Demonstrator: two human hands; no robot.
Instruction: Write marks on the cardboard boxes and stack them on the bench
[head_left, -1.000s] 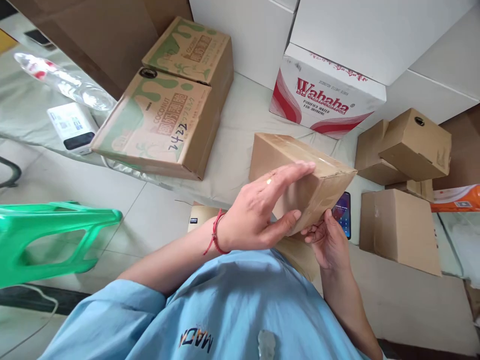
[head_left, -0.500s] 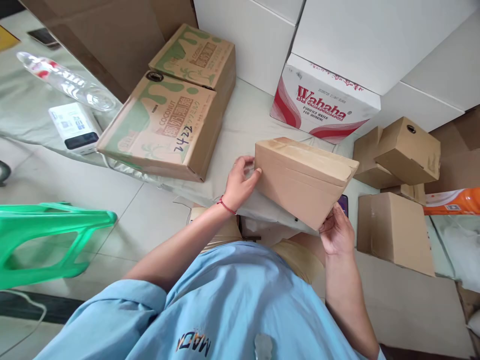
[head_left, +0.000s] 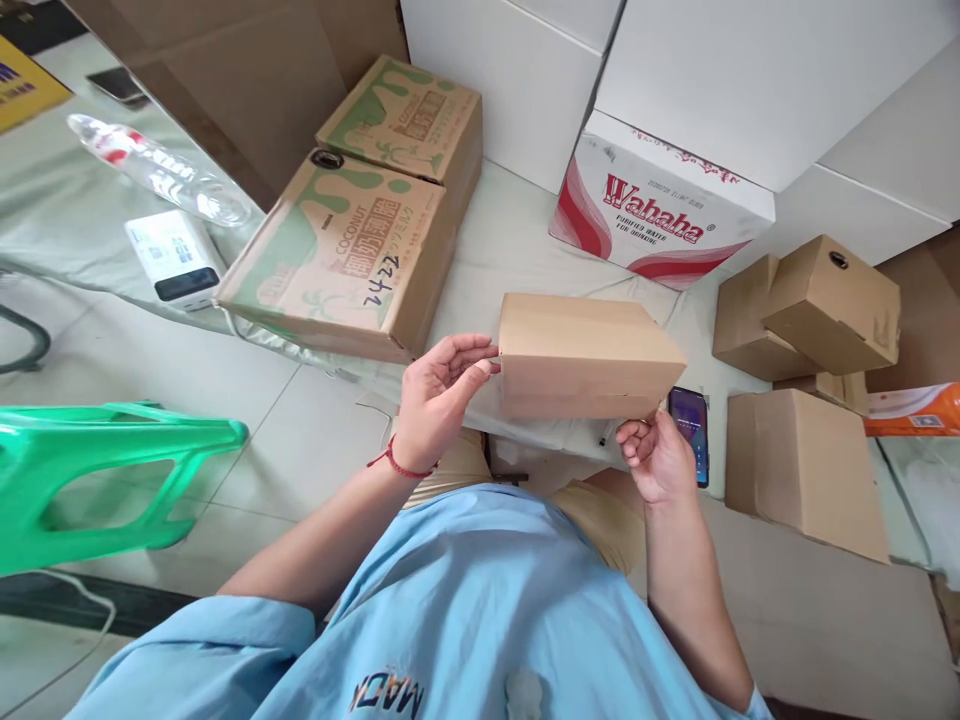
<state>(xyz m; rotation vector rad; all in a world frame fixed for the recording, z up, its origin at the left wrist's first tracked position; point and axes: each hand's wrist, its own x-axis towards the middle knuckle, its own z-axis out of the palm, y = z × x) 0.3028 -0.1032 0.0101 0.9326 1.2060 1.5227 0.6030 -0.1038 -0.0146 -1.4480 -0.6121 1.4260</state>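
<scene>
A plain brown cardboard box [head_left: 589, 355] is in front of me, over the near edge of the cloth-covered table. My left hand [head_left: 442, 395], with a red string bracelet at the wrist, is at the box's left end, thumb and fingers apart, fingertips at its edge. At the lower right corner my right hand [head_left: 660, 455] has its thumb and fingers closed on the box, the other fingers curled. Just right of that hand lies a phone [head_left: 690, 435] with its screen lit.
Two coconut cartons [head_left: 322, 250] stand left, beside a white device [head_left: 172, 258] and a plastic bottle [head_left: 161, 172]. Behind is a Wahaha carton [head_left: 652, 205]. Brown boxes [head_left: 806, 465] are stacked at the right. A green stool [head_left: 112, 490] stands on the floor at left.
The box has turned and levelled, now showing a broad upper face. My left hand has shifted left and opened at its end. More of the phone shows.
</scene>
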